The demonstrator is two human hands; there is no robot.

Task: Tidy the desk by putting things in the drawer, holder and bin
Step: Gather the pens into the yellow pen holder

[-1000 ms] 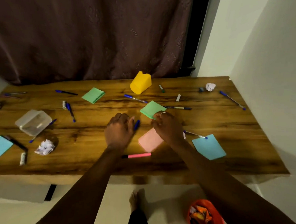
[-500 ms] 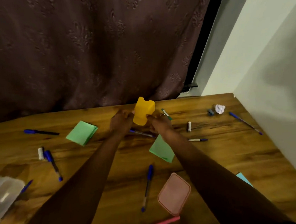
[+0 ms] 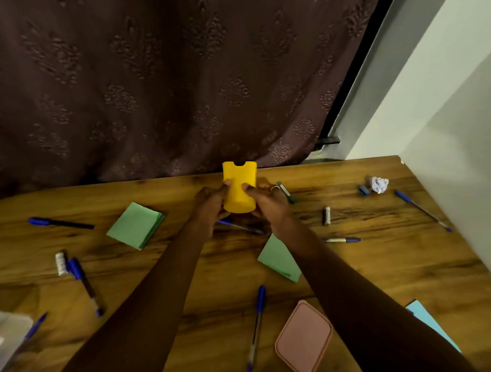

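A yellow plastic holder stands upright near the back edge of the wooden desk. My left hand grips its left side and my right hand grips its right side, thumbs on the front. A blue pen lies just under my hands. Other blue pens lie scattered on the desk. Two green paper pads lie left and right of my arms. A crumpled white paper ball sits at the back right.
A pink case lies near the front. A clear plastic box sits at the left edge, a blue sheet at the right. Small white tubes lie about. A dark curtain hangs behind, a wall on the right.
Both hands left the front of the desk and reached to the back. They took hold of the yellow holder, which lay tilted and now stands upright.
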